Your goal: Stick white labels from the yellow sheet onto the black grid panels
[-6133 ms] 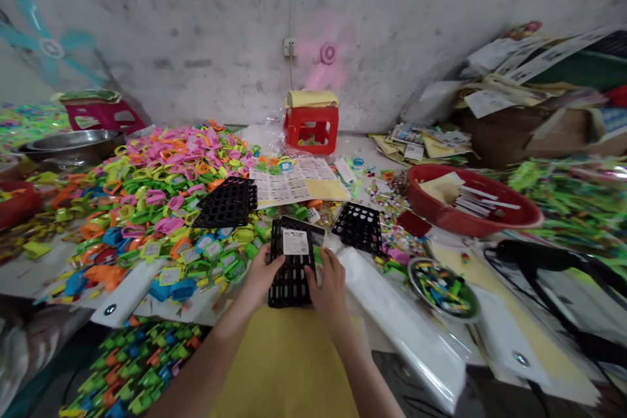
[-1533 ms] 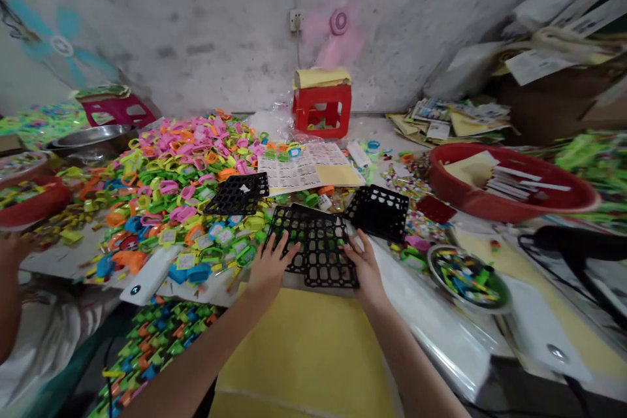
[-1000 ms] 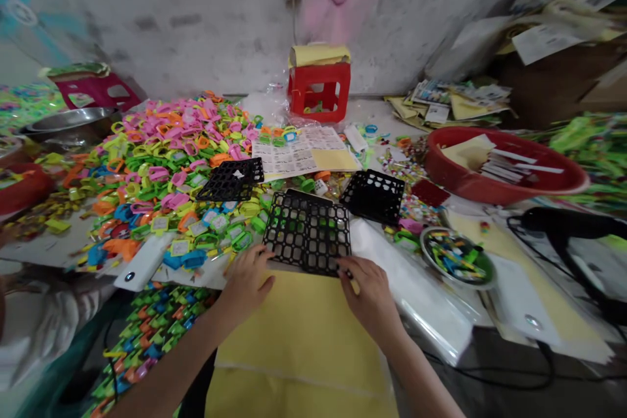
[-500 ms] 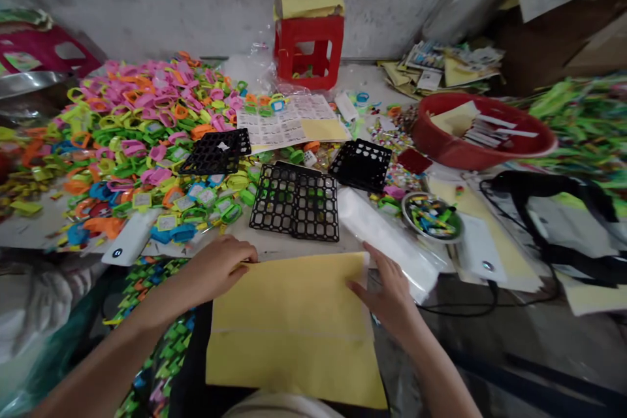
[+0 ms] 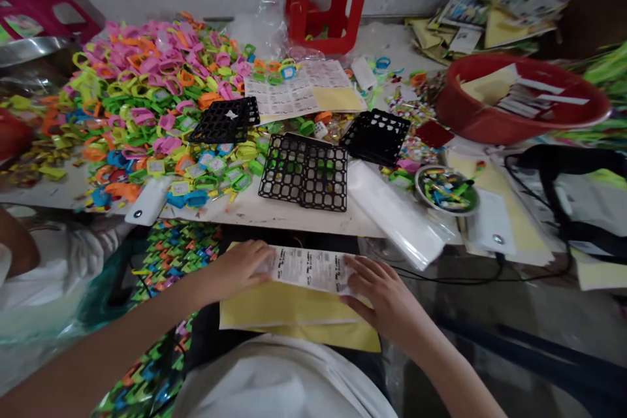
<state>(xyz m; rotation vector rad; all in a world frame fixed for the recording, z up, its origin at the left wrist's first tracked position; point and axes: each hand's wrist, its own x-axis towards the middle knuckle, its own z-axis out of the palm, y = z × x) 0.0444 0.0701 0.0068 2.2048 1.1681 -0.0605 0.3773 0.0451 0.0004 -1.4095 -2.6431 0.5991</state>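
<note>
On my lap lies a sticker sheet with yellow backing. Its far edge is folded over, so a strip of white printed labels faces up. My left hand grips the left end of this fold, fingers curled over it. At the right end, my right hand pinches the fold, with the thumb toward me. Just beyond the hands, on the table, sit black plastic grids. A roll of clear plastic bags lies past my right hand.
Colourful toy watches are heaped on the table's left. More label sheets lie behind the grids. To the right are a bowl of small parts, a white power bank and a red basin. Another person's arm shows at left.
The sheet's far edge has been folded toward me, exposing printed labels where plain yellow showed. Both hands have moved slightly nearer to me with it. The camera view has tilted down.
</note>
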